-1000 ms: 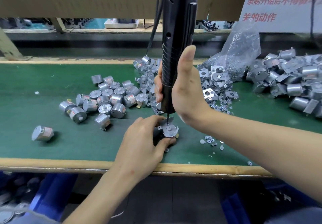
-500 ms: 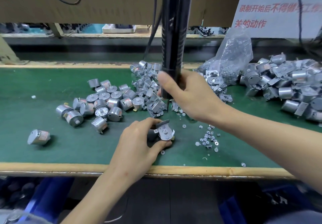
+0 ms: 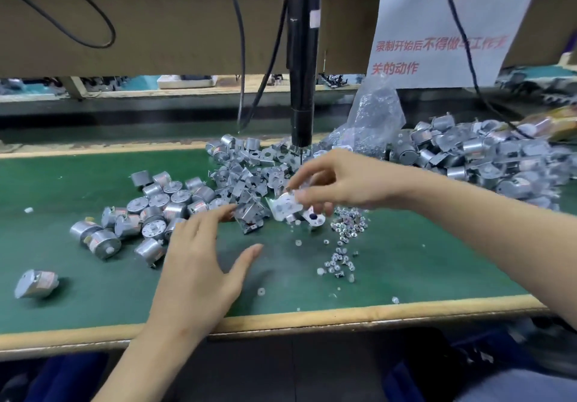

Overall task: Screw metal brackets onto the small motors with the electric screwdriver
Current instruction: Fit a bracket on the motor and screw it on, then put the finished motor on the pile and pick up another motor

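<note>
Left grip (image 3: 199, 264): palm down, fingers straight and spread, thumb splayed. Right grip (image 3: 340, 183): forearm extended from the right, fingertips pinching a blurred metal part (image 3: 285, 209).

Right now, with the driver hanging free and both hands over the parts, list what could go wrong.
1. The right hand pinches a blurred metal bracket by its fingertips only; it could slip into the loose screws below.
2. The electric screwdriver hangs with its bit just behind those knuckles; raising the hand may knock it.
3. Some screws lie scattered towards the front edge of the bench; a careless sweep could push them off.
</note>
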Tool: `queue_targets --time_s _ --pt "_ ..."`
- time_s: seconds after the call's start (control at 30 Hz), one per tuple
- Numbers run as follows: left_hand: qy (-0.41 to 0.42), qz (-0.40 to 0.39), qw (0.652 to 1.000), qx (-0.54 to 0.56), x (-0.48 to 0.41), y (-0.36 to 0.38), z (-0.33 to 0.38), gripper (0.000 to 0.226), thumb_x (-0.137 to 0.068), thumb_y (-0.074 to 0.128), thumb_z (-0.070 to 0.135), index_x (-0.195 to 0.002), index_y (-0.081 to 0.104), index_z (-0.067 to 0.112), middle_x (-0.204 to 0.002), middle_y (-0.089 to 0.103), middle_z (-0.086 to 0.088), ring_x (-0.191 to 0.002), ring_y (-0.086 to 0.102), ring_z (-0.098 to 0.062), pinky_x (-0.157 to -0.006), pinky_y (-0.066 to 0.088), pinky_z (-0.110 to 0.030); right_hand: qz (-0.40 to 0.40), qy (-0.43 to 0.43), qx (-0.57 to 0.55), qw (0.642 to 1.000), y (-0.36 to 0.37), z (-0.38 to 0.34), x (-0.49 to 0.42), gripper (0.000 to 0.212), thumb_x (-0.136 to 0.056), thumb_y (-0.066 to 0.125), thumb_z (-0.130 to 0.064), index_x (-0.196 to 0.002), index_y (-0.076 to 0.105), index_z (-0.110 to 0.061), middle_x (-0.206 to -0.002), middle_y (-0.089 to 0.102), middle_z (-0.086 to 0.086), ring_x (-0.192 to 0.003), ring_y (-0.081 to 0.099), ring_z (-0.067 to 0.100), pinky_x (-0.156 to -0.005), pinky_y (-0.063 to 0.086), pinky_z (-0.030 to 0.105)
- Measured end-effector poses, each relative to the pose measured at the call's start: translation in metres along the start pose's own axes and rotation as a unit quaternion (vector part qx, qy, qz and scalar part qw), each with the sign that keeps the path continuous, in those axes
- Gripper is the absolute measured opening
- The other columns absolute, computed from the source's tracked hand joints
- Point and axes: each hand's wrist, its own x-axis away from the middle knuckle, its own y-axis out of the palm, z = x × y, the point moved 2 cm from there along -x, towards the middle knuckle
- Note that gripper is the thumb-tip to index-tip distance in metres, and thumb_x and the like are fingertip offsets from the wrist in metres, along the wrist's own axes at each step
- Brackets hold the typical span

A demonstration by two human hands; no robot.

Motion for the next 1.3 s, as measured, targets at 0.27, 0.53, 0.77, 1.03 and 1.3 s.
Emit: queue_targets --time_s 0.27,0.53,0.77,1.03,1.3 --pt "-0.168 0.013 0.953 -0.252 -0.011 -0.018 -0.061 0.049 -0.078 0.076 0.039 -0.113 0.059 0.010 -0.108 0.054 -0.026 -0.102 0.049 -0.048 -0.085 0.039 -0.057 0.156 0.139 0.118 0.971 -0.137 0.047 0.041 0.008 -0.092 0.077 -0.022 -0.096 0.079 -0.015 -0.077 0.078 -0.003 -0.071 0.075 0.009 -0.059 0.052 0.009" --pt "-0.173 -0.070 0.942 -0.278 -0.012 -0.024 -0.064 0.045 -0.066 0.084 0.005 -0.102 0.059 -0.006 -0.074 0.059 -0.035 -0.074 0.059 -0.050 -0.066 0.048 -0.053 0.316 0.363 0.397 0.781 -0.223 0.088 0.092 0.046 -0.088 0.077 -0.039 -0.119 0.071 -0.005 -0.101 0.072 0.021 -0.091 0.066 0.038 -0.087 0.058 0.050" --pt "-0.186 -0.053 0.944 -0.267 -0.011 -0.032 -0.053 0.033 -0.073 0.078 0.009 -0.096 0.057 0.000 -0.071 0.063 -0.027 -0.070 0.060 -0.046 -0.055 0.033 -0.037 0.282 0.152 0.254 0.913 -0.158 0.031 0.042 0.088 -0.082 0.053 -0.084 -0.147 0.052 -0.024 -0.127 0.064 -0.002 -0.101 0.064 0.023 -0.095 0.048 0.042" --pt "-0.058 -0.051 0.996 0.040 -0.005 -0.005 0.015 0.035 -0.074 0.082 0.025 -0.104 0.063 0.029 -0.094 0.067 0.016 -0.086 0.065 -0.004 -0.072 0.050 -0.019 0.149 -0.092 -0.113 0.978 -0.065 -0.017 -0.009 0.086 -0.086 0.076 -0.049 -0.156 0.035 -0.020 -0.124 0.072 -0.010 -0.119 0.066 0.005 -0.107 0.048 0.040" --pt "-0.035 -0.094 0.991 0.089 0.005 0.027 0.019 0.034 -0.077 0.083 0.024 -0.105 0.064 0.026 -0.098 0.064 0.018 -0.088 0.062 -0.001 -0.079 0.051 -0.023 0.103 -0.197 -0.234 0.946 -0.019 -0.041 -0.033 0.039 -0.094 0.068 -0.002 -0.131 0.056 -0.001 -0.115 0.069 0.021 -0.103 0.070 0.029 -0.105 0.052 0.054"
